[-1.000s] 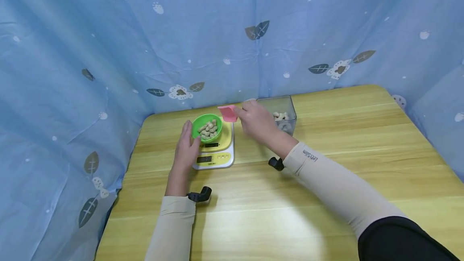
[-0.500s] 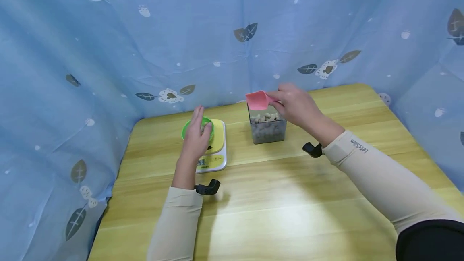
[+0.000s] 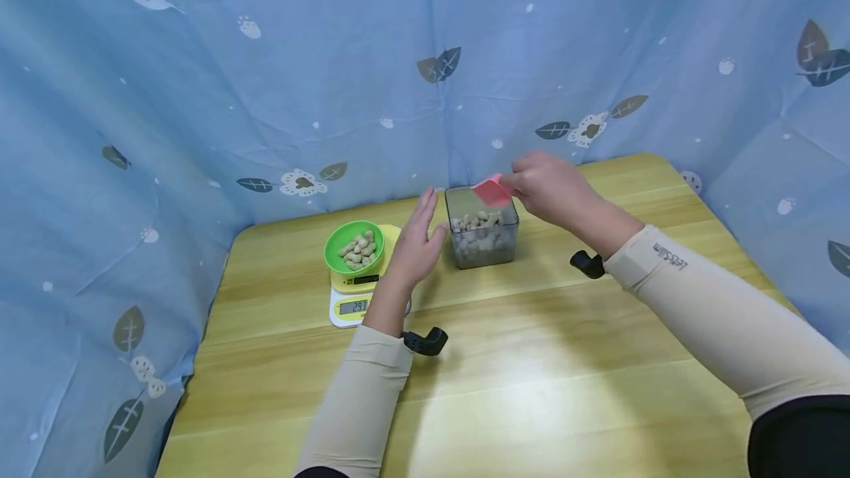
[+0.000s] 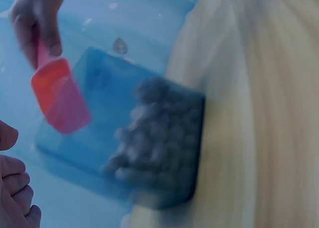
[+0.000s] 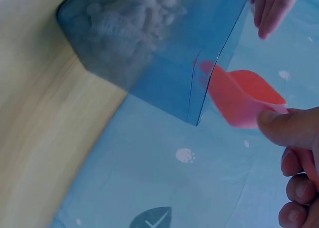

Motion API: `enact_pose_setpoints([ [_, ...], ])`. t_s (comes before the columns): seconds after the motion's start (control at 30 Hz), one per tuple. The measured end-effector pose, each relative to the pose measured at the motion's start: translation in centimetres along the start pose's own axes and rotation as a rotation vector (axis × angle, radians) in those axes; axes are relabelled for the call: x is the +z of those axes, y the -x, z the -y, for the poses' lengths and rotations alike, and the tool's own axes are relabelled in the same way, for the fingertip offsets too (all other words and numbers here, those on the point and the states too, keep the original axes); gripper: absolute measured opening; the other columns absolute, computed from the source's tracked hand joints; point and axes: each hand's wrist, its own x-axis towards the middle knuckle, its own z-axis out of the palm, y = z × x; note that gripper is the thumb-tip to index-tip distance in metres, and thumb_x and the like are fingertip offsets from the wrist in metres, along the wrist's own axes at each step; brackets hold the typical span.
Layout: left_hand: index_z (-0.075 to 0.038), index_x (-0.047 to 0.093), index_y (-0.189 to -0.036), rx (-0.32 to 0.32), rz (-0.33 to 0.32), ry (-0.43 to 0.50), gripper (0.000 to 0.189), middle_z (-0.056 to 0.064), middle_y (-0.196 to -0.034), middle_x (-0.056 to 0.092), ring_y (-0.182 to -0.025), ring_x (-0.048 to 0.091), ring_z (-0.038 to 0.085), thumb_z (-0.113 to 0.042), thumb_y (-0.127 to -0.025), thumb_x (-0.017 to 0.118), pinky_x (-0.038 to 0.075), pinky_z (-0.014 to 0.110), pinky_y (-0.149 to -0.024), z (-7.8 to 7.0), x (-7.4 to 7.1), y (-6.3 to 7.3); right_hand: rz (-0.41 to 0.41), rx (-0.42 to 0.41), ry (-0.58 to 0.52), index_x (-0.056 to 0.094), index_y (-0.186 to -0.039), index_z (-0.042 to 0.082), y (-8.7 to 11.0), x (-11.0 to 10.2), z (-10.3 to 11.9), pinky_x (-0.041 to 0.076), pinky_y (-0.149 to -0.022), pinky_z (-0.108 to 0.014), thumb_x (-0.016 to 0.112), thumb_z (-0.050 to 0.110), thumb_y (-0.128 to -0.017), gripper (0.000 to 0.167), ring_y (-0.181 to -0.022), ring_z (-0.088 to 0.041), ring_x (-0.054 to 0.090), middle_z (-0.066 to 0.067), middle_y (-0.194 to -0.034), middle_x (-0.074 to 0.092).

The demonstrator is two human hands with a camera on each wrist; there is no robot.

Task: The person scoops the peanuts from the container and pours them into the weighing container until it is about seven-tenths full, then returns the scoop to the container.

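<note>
My right hand (image 3: 547, 186) grips the handle of a pink scoop (image 3: 493, 191), held over the far right part of a clear grey container (image 3: 486, 251). No peanuts show in the scoop (image 5: 239, 101) in the right wrist view. Peanuts in shells (image 3: 477, 222) fill the container's lower part. My left hand (image 3: 413, 246), its fingers straight, hovers between the container and a green bowl (image 3: 330, 255), apart from both as far as I can tell. More peanuts (image 3: 358, 249) lie in the bowl, which sits on a yellow and white kitchen scale (image 3: 337, 310). My left forearm partly hides the scale.
The wooden table (image 3: 531, 360) extends in front and to the right. A blue patterned curtain (image 3: 372, 57) hangs right behind the table's back edge and along the sides. Black camera mounts (image 3: 427, 342) stick out from both wrists.
My right hand has carried the scoop rightward from beside the bowl to the container. My left hand has left the bowl and moved right toward the container. The head view has shifted.
</note>
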Motion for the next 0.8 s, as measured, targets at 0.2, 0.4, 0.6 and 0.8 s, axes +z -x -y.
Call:
enact_pose_setpoints([
  [0.2, -0.016, 0.018, -0.159, -0.019, 0.044, -0.010, 0.061, -0.012, -0.166, 0.006, -0.152, 0.007, 0.008, -0.036, -0.104, 0.035, 0.016, 0.036, -0.124, -0.1, 2.2, -0.7, 0.123, -0.123, 0.184, 0.078, -0.087, 0.008, -1.0, 0.1, 1.0, 0.049, -0.055, -0.035, 0.074, -0.008, -0.078, 0.019, -0.069, -0.026, 0.055, -0.008, -0.079, 0.067],
  [0.4, -0.017, 0.017, -0.159, -0.033, 0.038, 0.000, 0.060, -0.015, -0.165, 0.003, -0.151, 0.006, 0.006, -0.038, -0.105, 0.033, 0.017, 0.037, -0.124, 0.0, 2.7, -0.6, 0.308, -0.174, 0.344, 0.075, -0.081, 0.011, -2.1, 1.3, 1.7, 0.042, -0.059, -0.032, 0.080, 0.004, -0.079, 0.008, -0.075, -0.023, 0.051, -0.004, -0.088, 0.067],
  [0.6, -0.020, 0.017, -0.159, -0.027, 0.050, -0.002, 0.060, -0.016, -0.165, 0.005, -0.151, 0.007, 0.006, -0.041, -0.105, 0.033, 0.017, 0.037, -0.124, -0.1, 2.7, -0.6, 0.357, -0.188, 0.297, 0.076, -0.084, 0.012, -2.4, 3.6, 0.9, 0.046, -0.062, -0.033, 0.079, 0.006, -0.080, 0.008, -0.076, -0.023, 0.054, -0.002, -0.085, 0.066],
  [0.8, -0.020, 0.016, -0.159, -0.010, 0.053, -0.012, 0.061, -0.014, -0.165, 0.003, -0.151, 0.009, 0.008, -0.044, -0.105, 0.031, 0.018, 0.037, -0.124, 0.2, 2.8, -0.6, 0.361, -0.140, 0.117, 0.077, -0.081, 0.010, -2.7, 5.1, 0.1, 0.056, -0.061, -0.039, 0.075, -0.001, -0.081, 0.011, -0.071, -0.025, 0.061, -0.006, -0.080, 0.067],
])
